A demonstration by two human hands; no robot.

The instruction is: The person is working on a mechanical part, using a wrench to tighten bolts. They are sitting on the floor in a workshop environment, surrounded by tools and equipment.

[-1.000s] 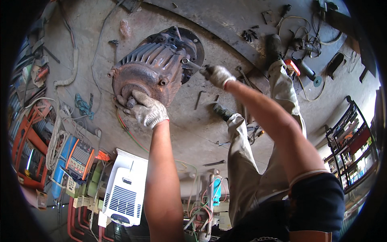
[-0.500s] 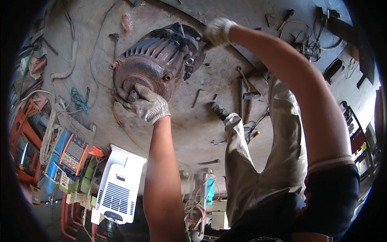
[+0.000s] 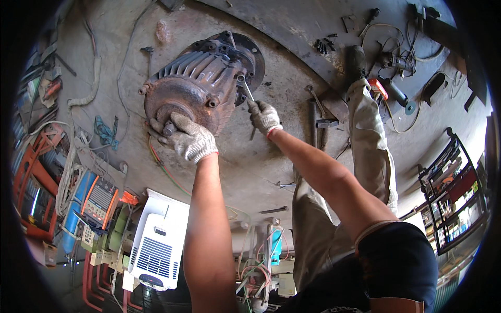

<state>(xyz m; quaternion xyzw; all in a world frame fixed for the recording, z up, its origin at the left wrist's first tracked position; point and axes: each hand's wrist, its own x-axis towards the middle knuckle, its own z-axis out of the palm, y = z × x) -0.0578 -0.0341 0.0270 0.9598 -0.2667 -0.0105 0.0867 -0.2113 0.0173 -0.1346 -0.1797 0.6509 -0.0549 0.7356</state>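
A rusty finned electric motor (image 3: 180,89) lies on the concrete floor, its dark round flange (image 3: 258,65) at the far end. My left hand (image 3: 194,140), in a knitted work glove, is wrapped round the stub shaft (image 3: 168,128) at the motor's near end. My right hand (image 3: 265,118), gloved alike, grips a wrench (image 3: 248,92) beside the motor. The wrench's far end meets a bolt position next to the flange; how it seats there is too small to make out.
Right of the motor lie a hammer (image 3: 326,123) and another wrench (image 3: 315,99). Several loose bolts (image 3: 324,46) sit farther off, near a corded angle grinder (image 3: 398,96). Nearer on the left stand a white vented machine (image 3: 155,250) and an orange-edged meter (image 3: 98,202).
My right hand has come from beyond the flange nearer to me, and the wrench in it now shows. My left hand stays on the shaft.
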